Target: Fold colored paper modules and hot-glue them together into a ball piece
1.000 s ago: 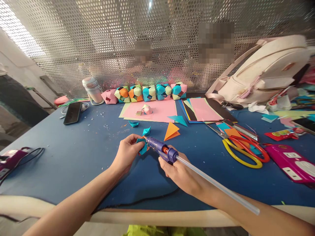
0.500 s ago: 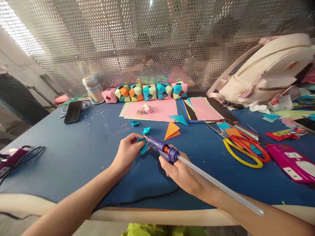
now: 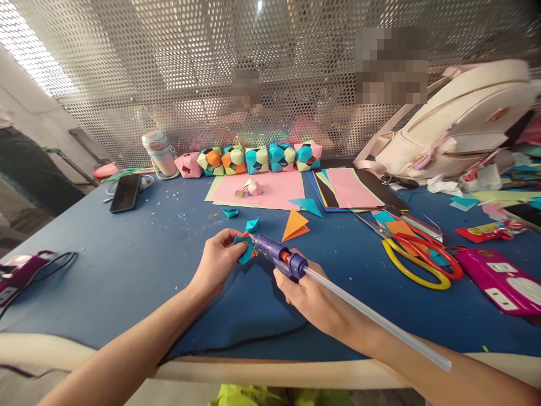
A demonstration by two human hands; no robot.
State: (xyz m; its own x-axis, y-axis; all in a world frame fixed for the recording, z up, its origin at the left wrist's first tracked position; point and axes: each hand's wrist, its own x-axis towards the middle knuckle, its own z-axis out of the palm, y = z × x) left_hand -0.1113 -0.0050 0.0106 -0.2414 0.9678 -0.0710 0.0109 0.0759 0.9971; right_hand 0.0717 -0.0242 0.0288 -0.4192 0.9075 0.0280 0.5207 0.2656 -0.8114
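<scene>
Pinching the blue paper piece [image 3: 248, 256] in the left hand [image 3: 217, 258], gripping the glue gun [image 3: 274, 253] in the right hand [image 3: 306, 290], guide the nozzle [image 3: 250, 236] clear of the fingertips [image 3: 239, 248].

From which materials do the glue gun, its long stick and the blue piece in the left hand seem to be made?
Glue gun: probably hard plastic, by its moulded, purple, slightly glossy body.
Long stick: likely hot-melt glue; smooth, whitish, translucent-looking.
Blue piece: apparently matte paper or thin card, judging by flat, angular faces.
</scene>
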